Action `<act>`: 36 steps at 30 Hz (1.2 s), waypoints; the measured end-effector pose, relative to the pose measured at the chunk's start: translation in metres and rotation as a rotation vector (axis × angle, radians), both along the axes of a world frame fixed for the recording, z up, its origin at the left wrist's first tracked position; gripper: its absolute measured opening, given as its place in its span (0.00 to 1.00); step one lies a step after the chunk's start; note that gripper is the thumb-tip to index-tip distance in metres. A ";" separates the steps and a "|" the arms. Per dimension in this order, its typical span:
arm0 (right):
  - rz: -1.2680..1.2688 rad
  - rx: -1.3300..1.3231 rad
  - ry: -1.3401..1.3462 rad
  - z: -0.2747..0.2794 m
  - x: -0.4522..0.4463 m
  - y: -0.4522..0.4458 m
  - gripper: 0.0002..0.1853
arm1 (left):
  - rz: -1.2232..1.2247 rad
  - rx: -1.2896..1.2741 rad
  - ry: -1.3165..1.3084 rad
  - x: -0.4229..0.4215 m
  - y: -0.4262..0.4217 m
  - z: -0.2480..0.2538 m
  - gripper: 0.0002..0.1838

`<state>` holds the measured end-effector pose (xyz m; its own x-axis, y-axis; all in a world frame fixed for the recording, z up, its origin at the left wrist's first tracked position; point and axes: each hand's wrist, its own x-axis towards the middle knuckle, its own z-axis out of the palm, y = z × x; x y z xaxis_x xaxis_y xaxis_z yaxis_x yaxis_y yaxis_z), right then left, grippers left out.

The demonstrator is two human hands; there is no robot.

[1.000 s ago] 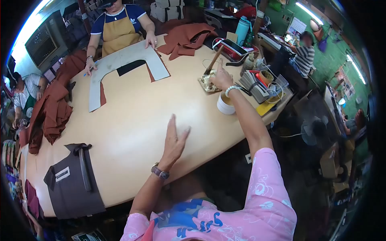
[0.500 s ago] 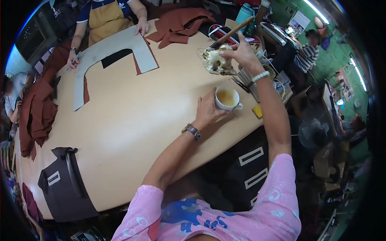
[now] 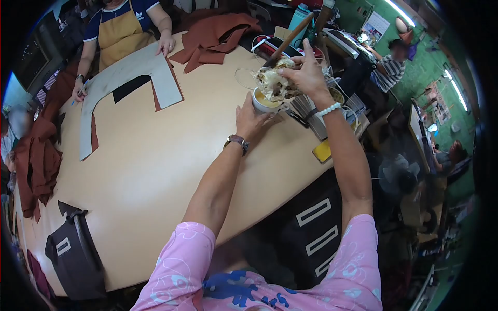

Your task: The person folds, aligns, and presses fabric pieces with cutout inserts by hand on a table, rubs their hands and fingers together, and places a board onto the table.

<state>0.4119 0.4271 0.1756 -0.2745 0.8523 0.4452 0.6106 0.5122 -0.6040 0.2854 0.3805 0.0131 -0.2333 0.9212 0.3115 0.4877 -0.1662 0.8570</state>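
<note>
My left hand (image 3: 250,122) is wrapped round a white cup (image 3: 270,109) with yellowish-brown liquid in it. Just over the cup's rim, my right hand (image 3: 312,79) grips a lumpy, cream-coloured crusted object (image 3: 276,85) with dark hollows. From the lump, a wooden stick-like handle (image 3: 294,37) slants up and to the right; its lower end is hidden. The lump overlaps the far right part of the cup in view, and I cannot tell whether they touch. A beaded bracelet (image 3: 329,109) circles my right wrist.
Across the table (image 3: 155,192), a person in a yellow apron (image 3: 124,33) holds a grey curved template (image 3: 124,83) over brown material. Brown pieces (image 3: 215,33) lie behind it. At right are a yellow block (image 3: 322,151), cables and a teal bottle (image 3: 300,19). A dark panel (image 3: 78,254) hangs at the near-left edge.
My left hand has moved the cup away from me, up to beneath the crusted lump. The lump has turned and come lower, still in my right hand. The whole view has shifted slightly.
</note>
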 end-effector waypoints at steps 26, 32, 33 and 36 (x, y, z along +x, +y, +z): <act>0.457 0.318 -0.324 -0.123 -0.120 -0.333 0.37 | 0.156 0.133 -1.081 -0.064 -0.312 0.046 0.42; 0.558 0.453 -0.154 -0.112 -0.158 -0.433 0.31 | 0.376 0.295 -1.124 -0.111 -0.414 0.071 0.51; 0.546 0.493 -0.166 -0.104 -0.165 -0.434 0.31 | 0.399 0.329 -1.143 -0.111 -0.425 0.076 0.51; 0.554 0.418 -0.024 -0.095 -0.191 -0.422 0.30 | 0.456 0.271 -0.826 -0.078 -0.441 0.083 0.54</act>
<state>0.2210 0.0055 0.0810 -0.6334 0.3425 0.6939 0.2028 0.9389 -0.2783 0.2070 -0.0605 0.0964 -0.7885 0.6101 0.0777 -0.1818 -0.3518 0.9182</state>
